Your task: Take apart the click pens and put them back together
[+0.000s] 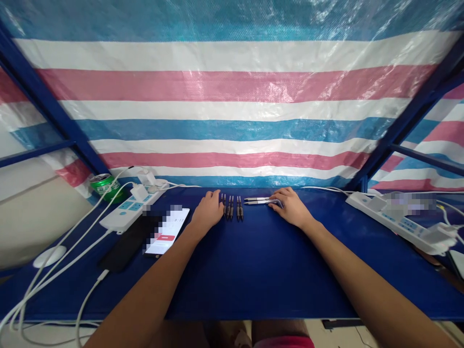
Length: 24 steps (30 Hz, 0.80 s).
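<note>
My left hand [208, 210] rests on the dark blue tabletop [261, 275], just left of several slim dark pen parts [232, 208] lined up side by side, and holds nothing. Two white pens [257, 200] lie across the table to the right of those parts. My right hand [292, 208] lies over their right ends, hiding the tips. Its fingers touch the pens, but whether it grips them is unclear.
To the left lie a phone with a lit screen [166, 231], a black phone [126, 244], a white power strip [132, 208] and a green can [105, 187]. A second power strip [395, 217] and white cables lie right. A striped tarp [232, 96] hangs behind.
</note>
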{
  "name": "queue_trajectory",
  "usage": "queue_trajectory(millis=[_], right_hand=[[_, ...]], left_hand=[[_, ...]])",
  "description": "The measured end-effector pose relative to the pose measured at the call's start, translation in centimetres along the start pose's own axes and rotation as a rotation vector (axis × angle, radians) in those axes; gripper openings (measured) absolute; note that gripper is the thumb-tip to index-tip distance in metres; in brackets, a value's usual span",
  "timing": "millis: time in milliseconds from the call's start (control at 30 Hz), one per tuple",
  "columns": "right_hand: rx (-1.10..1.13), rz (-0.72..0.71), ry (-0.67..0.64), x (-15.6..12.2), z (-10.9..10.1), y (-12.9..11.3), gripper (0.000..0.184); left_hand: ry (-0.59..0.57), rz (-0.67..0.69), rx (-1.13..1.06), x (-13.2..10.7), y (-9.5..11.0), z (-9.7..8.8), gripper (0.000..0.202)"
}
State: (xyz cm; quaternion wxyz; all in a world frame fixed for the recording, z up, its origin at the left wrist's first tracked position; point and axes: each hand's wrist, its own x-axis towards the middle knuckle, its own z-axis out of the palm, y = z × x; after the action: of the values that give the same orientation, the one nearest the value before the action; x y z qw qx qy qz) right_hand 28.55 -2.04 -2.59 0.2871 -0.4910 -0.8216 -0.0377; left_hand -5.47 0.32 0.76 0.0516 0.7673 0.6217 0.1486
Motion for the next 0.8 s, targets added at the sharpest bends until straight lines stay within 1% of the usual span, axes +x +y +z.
queue_trajectory(millis=[167, 300, 467, 567, 667, 733, 800], right_hand=[[-0.036, 0.019, -0.018, 0.0, 0.3, 0.1, 0.021], [-0.051, 0.034, -0.019, 0.0, 0.4, 0.5, 0.022], [-0.059, 0.028, -0.008, 0.0, 0.1, 0.4, 0.019], [-0.063, 0.037, 0.004, 0.0, -0.4, 0.4, 0.022], [-0.121, 0.117, 0.005, -0.3, -1.3, 0.8, 0.025], [-0.222, 0.242, 0.008, -0.8, -2.1, 1.6, 0.026], [-0.320, 0.339, -0.035, -1.3, -2.8, 2.5, 0.026]], left_hand=[[-0.021, -0.022, -0.109, 0.7, -0.5, 0.4, 0.061], [-0.004, -0.033, -0.164, 1.1, -0.8, 0.4, 0.067], [-0.007, -0.083, -0.305, 1.5, -1.2, 0.0, 0.075], [-0.008, -0.110, -0.391, 1.8, -1.5, -0.1, 0.078], [0.008, -0.135, -0.443, 1.6, -1.6, -0.1, 0.079], [0.031, -0.133, -0.463, 1.3, -1.3, -0.3, 0.078], [0.021, -0.122, -0.488, 0.9, -1.0, -0.7, 0.077]])
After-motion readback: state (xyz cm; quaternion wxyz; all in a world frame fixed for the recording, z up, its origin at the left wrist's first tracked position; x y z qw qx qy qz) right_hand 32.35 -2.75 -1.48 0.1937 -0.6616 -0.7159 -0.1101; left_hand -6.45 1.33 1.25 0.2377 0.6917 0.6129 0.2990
